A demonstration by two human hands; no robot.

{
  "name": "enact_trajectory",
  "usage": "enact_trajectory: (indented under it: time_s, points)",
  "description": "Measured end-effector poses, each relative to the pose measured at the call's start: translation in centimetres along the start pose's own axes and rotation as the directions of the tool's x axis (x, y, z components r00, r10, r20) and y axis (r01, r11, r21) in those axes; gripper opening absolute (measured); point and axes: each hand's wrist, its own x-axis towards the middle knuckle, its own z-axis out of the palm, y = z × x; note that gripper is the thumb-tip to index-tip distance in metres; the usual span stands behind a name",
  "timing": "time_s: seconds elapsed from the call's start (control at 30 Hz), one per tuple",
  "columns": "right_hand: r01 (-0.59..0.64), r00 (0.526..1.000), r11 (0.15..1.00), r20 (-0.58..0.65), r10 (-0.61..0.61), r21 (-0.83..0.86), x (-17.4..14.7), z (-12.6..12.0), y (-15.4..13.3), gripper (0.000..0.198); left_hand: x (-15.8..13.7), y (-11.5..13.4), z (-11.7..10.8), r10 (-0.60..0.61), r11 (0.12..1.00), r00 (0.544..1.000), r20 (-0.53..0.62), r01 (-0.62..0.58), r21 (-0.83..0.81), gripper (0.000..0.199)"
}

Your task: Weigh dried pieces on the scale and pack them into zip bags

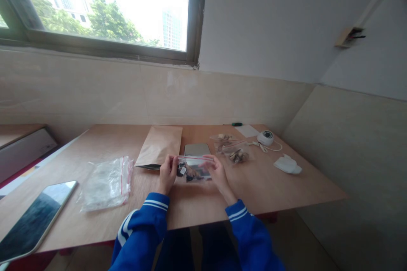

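Note:
My left hand (167, 174) pinches the left end of a clear zip bag (199, 174) with a red seal line along its top. Dark and brownish pieces and a small white item lie inside it; their kind is hard to make out. At the bag's upper right, my right hand (217, 172) has its slightly blurred fingers closed on the edge. Right behind the bag is a flat device with a pale top (197, 149), partly hidden. A brown paper pouch (161, 146) lies behind my left hand, its dark mouth facing me.
Left on the wooden table (152, 203) lie clear zip bags (106, 184) and a large phone or tablet (38, 220). Filled bags (238, 154), a white dome camera (265, 137) with its cable, a crumpled white tissue (288, 164), paper (246, 130) and a green-handled tool (237, 124) lie right.

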Motion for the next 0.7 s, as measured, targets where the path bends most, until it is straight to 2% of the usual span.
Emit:
enact_trajectory:
  time_s: [0.07,0.13,0.23,0.3,0.43,0.7]
  points:
    - [-0.061,0.998,0.998,-0.018,0.061,0.000,-0.4,-0.6,1.3,0.043,-0.1,0.1,0.0,-0.002,1.000,1.000,0.005,0.002,0.004,0.025]
    - [-0.089,0.993,0.996,-0.079,0.087,-0.022,-0.9,-1.1,2.1,0.042,-0.2,0.4,0.1,0.008,1.000,0.997,0.079,-0.009,0.011,0.025]
    - [-0.042,0.976,0.997,-0.218,0.027,-0.063,-1.3,-1.3,2.3,0.044,-0.2,0.7,0.1,0.009,1.000,0.983,0.185,-0.011,0.009,0.025]
    - [0.012,0.963,0.995,-0.268,-0.039,-0.099,-1.5,-1.3,2.2,0.044,-0.2,0.9,0.1,-0.014,1.000,0.972,0.235,0.016,-0.006,0.026]
    - [0.060,0.956,0.982,-0.274,-0.108,-0.177,-1.7,-1.3,2.5,0.044,0.1,0.8,0.0,-0.048,0.998,0.956,0.289,0.055,-0.015,0.030]
    - [0.053,0.929,0.978,-0.348,-0.123,-0.203,-1.7,-1.7,3.4,0.042,0.1,0.3,-0.3,-0.036,0.998,0.933,0.357,0.051,-0.033,0.026]
